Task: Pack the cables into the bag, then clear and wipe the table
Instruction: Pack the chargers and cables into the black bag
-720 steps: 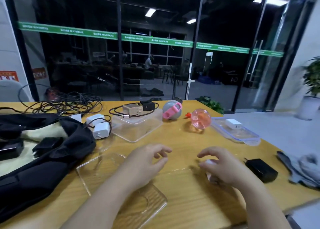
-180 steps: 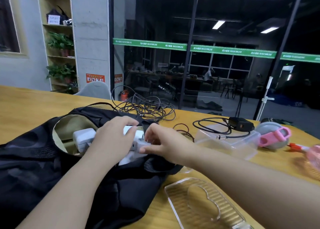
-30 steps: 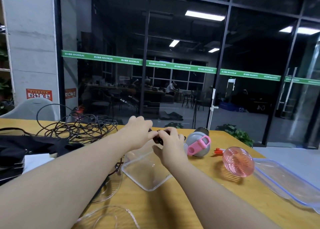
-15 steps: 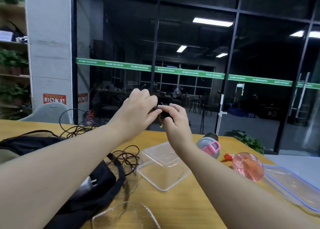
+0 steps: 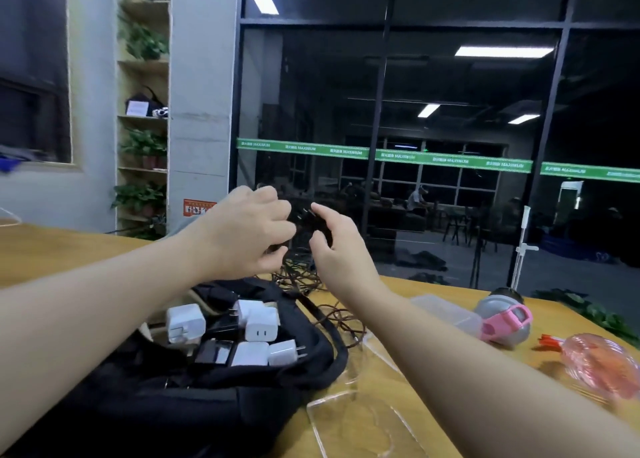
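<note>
Several white and black chargers (image 5: 242,333) already packed inside open black bag (image 5: 194,388); task judged partway through packing stage. Both hands raised above bag's far rim, working one dark plug-and-cable bundle (image 5: 308,222): left hand (image 5: 249,232) curled round it from the left, right hand (image 5: 332,246) pinching it from the right, fingers bent. Brown cable (image 5: 332,315) trailing from bundle down to worktop (image 5: 381,381) just right of bag, not yet inside. More dark cable behind bag's far rim, mostly hidden by hands. Still to clear, all right of bag: clear plastic tray (image 5: 360,423) touching near corner, clear box (image 5: 446,310), grey-and-pink ball (image 5: 502,319), pink fan (image 5: 602,364). No cloth in view; wiping not begun, judging by clutter on worktop.
</note>
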